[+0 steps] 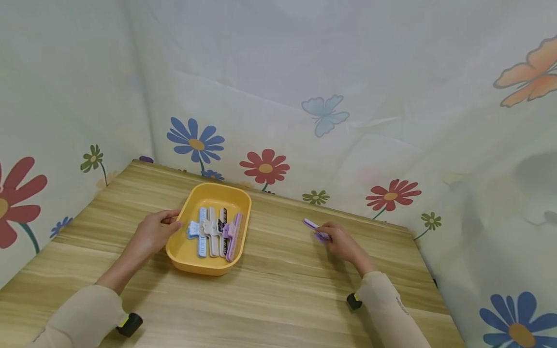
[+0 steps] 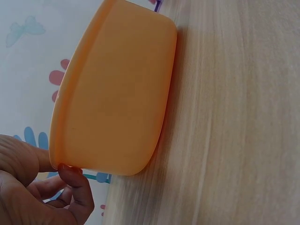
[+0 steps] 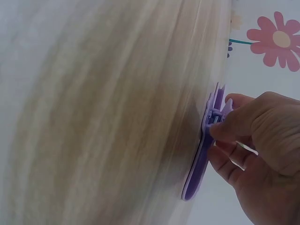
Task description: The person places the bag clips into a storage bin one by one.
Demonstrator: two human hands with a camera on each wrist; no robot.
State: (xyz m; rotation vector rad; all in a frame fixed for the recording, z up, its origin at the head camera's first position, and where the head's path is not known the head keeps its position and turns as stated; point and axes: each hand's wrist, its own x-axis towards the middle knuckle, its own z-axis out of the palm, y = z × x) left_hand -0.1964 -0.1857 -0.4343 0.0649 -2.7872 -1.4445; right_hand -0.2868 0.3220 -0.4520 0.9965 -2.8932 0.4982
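Observation:
On the table's left side stands a yellow plastic tray (image 1: 217, 193), its outer wall large in the left wrist view. My left hand (image 1: 152, 233) pinches the tray's left rim between thumb and fingers. Several long bag clips lie side by side inside: a blue clip (image 1: 202, 244), pale grey ones, a black-patterned clip (image 1: 225, 212) and a purple clip (image 1: 234, 239). Apart from the tray, my right hand (image 1: 341, 243) pinches another purple clip (image 3: 199, 164) by its handle, thumb near the spring. That clip is at the tabletop; whether it touches the wood I cannot tell.
The wood-grain table (image 1: 270, 299) runs back to a white curtain (image 1: 261, 72) printed with flowers and butterflies, which also hangs along both sides. Black wrist devices (image 1: 129, 325) sit below the sleeves.

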